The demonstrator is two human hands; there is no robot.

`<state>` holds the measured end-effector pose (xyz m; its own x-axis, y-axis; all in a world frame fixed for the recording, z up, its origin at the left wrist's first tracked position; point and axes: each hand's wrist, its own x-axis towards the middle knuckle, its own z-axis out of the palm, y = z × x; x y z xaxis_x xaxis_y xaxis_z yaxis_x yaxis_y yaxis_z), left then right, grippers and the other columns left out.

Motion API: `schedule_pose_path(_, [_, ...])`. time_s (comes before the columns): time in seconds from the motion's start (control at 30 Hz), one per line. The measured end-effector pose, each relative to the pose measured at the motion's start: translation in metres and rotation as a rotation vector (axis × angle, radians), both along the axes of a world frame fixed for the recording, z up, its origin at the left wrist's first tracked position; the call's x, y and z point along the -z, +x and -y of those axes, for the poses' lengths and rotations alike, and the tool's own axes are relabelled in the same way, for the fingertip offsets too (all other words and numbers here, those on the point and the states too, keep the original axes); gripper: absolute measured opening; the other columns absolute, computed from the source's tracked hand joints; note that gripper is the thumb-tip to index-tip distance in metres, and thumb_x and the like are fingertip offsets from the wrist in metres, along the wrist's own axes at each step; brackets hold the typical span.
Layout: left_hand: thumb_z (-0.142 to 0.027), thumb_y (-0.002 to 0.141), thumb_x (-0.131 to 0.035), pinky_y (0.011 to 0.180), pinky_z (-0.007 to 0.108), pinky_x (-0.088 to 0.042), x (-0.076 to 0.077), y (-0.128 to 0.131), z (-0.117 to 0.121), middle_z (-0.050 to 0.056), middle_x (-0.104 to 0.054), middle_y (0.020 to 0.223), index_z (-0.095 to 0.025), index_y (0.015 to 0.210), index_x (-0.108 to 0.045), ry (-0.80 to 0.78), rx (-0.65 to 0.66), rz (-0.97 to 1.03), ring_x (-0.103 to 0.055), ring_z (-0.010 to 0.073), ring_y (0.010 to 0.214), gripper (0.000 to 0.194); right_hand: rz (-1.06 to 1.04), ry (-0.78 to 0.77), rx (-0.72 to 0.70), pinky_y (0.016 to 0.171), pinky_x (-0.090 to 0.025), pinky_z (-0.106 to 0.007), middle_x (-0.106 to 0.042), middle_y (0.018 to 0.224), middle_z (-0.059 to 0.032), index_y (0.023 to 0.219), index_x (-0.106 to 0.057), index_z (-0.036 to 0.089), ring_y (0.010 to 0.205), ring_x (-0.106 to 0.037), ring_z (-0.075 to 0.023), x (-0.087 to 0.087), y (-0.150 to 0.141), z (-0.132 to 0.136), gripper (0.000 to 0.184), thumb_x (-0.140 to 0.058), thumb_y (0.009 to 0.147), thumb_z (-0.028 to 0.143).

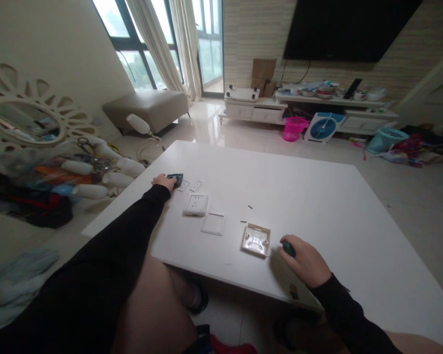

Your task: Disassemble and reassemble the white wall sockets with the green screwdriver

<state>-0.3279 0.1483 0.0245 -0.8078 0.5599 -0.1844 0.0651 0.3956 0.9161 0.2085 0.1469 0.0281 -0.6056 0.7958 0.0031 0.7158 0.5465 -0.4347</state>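
Note:
My left hand (164,182) reaches to the far left of the white table, its fingers closed on a dark rectangular part (175,178). Beside that part lie two small white frames, one partly behind it (184,186) and one apart (196,186). Nearer to me is a white wall socket (195,204), then a flat square white frame (213,223). An open, square back box (256,240) sits left of my right hand (304,258), which is wrapped round a dark green tool handle (288,249). The tool's other end is hidden. Two screws (250,207) lie behind the box.
The white table (299,191) spans the middle, its near edge above my legs. Left of it stand white lamp-like arms (92,191) and a round mirror (27,123). Beyond are a bench (151,108), a pink basket (294,129) and a blue fan (323,128).

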Motion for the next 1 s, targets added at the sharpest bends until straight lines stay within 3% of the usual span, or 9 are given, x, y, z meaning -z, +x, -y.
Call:
schedule_pose_path(0.07, [-0.035, 0.099, -0.067, 0.098, 0.049, -0.058, -0.007, 0.018, -0.012, 0.013, -0.061, 0.137, -0.016, 0.135, -0.06, -0.065, 0.014, -0.201, -0.064, 0.0265, 0.118, 0.041, -0.004, 0.002, 0.0, 0.074, -0.046, -0.033, -0.072, 0.091, -0.0059, 0.093, -0.066, 0.023, 0.083, -0.068, -0.0229, -0.001, 0.0, 0.0, 0.018, -0.053, 0.094, 0.035])
schedule_pose_path(0.13, [-0.016, 0.082, -0.081, 0.104, 0.048, -0.053, -0.01, 0.047, -0.031, 0.015, -0.056, 0.137, -0.015, 0.123, -0.062, -0.101, 0.139, -0.334, -0.057, 0.0307, 0.127, 0.045, -0.007, 0.007, -0.002, 0.074, -0.046, -0.033, -0.072, 0.092, -0.0062, 0.093, -0.066, 0.023, 0.083, -0.067, -0.0227, -0.001, 0.0, 0.0, 0.017, -0.052, 0.094, 0.034])
schedule_pose_path(0.23, [-0.011, 0.075, -0.08, 0.101, 0.038, -0.053, -0.007, 0.109, -0.059, 0.007, -0.065, 0.112, -0.019, 0.095, -0.068, -0.115, 0.526, -0.435, -0.064, 0.0247, 0.108, 0.024, 0.004, 0.008, -0.005, 0.075, -0.046, -0.034, -0.072, 0.094, -0.0071, 0.094, -0.066, 0.022, 0.085, -0.067, -0.0233, -0.001, 0.001, 0.0, 0.019, -0.051, 0.094, 0.034])
schedule_pose_path(0.33, [-0.016, 0.07, -0.082, 0.091, 0.032, -0.054, 0.005, 0.177, -0.078, 0.003, -0.068, 0.098, -0.02, 0.088, -0.072, -0.127, 0.913, -0.479, -0.066, 0.0184, 0.084, 0.021, 0.033, -0.006, -0.008, 0.077, -0.046, -0.035, -0.072, 0.095, -0.0078, 0.095, -0.065, 0.021, 0.087, -0.068, -0.0245, -0.001, 0.001, 0.0, 0.021, -0.05, 0.096, 0.036])
schedule_pose_path(0.47, [-0.012, 0.066, -0.079, 0.088, 0.032, -0.054, 0.026, 0.237, -0.088, 0.004, -0.068, 0.099, -0.019, 0.087, -0.073, -0.173, 1.166, -0.571, -0.066, 0.0196, 0.085, 0.023, 0.037, -0.02, -0.011, 0.078, -0.046, -0.035, -0.072, 0.096, -0.0074, 0.096, -0.064, 0.022, 0.09, -0.069, -0.0252, -0.002, 0.002, 0.0, 0.02, -0.05, 0.097, 0.036])
schedule_pose_path(0.57, [-0.01, 0.071, -0.073, 0.089, 0.033, -0.053, 0.038, 0.25, -0.089, 0.008, -0.069, 0.096, -0.017, 0.078, -0.07, -0.228, 1.225, -0.644, -0.068, 0.0233, 0.092, 0.011, 0.041, -0.019, -0.025, 0.079, -0.045, -0.035, -0.072, 0.097, -0.0074, 0.098, -0.063, 0.022, 0.091, -0.068, -0.0255, -0.006, 0.004, 0.0, 0.018, -0.049, 0.097, 0.034])
schedule_pose_path(0.67, [-0.013, 0.078, -0.069, 0.088, 0.035, -0.052, 0.043, 0.247, -0.085, 0.012, -0.07, 0.092, -0.016, 0.073, -0.067, -0.275, 1.246, -0.701, -0.068, 0.0254, 0.091, 0.006, 0.04, -0.002, -0.033, 0.077, -0.044, -0.035, -0.071, 0.096, -0.0072, 0.097, -0.063, 0.022, 0.088, -0.067, -0.0251, -0.011, 0.005, 0.002, 0.017, -0.05, 0.096, 0.032])
schedule_pose_path(1.0, [-0.02, 0.084, -0.069, 0.073, 0.027, -0.05, 0.038, 0.236, -0.038, 0.005, -0.075, 0.085, -0.017, 0.087, -0.072, -0.264, 1.335, -0.713, -0.067, 0.0186, 0.078, 0.005, 0.07, -0.001, -0.036, 0.075, -0.043, -0.033, -0.07, 0.096, -0.006, 0.097, -0.062, 0.023, 0.088, -0.068, -0.0243, -0.018, 0.006, 0.009, 0.014, -0.051, 0.097, 0.031])
